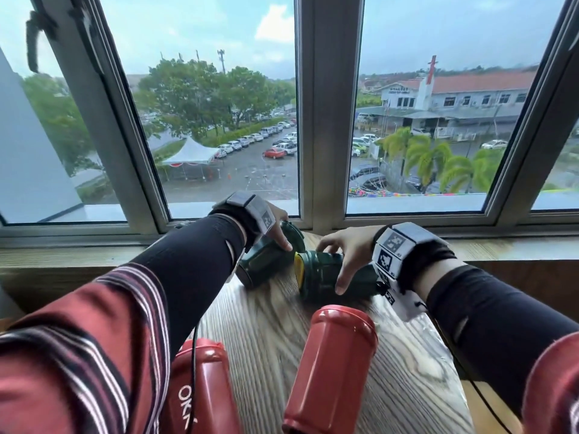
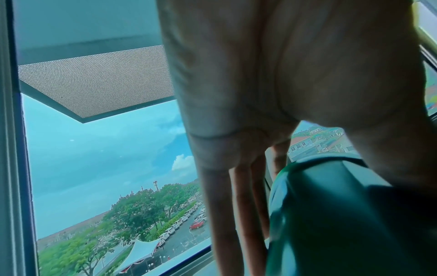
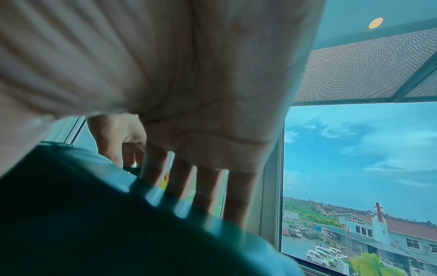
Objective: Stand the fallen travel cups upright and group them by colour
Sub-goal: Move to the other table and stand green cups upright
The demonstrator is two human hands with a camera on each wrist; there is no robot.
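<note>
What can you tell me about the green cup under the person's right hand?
The green cup is dark and glossy, plastic by its look, with a ribbed body and a yellow part at its left end. It lies on its side on the wooden table, near the window. The right hand arches over it, thumb and fingers curled round its body.

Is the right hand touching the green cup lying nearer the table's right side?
Touching. In the head view the right hand arches over the right green cup, its thumb and fingers pressed against the cup's body.
</note>
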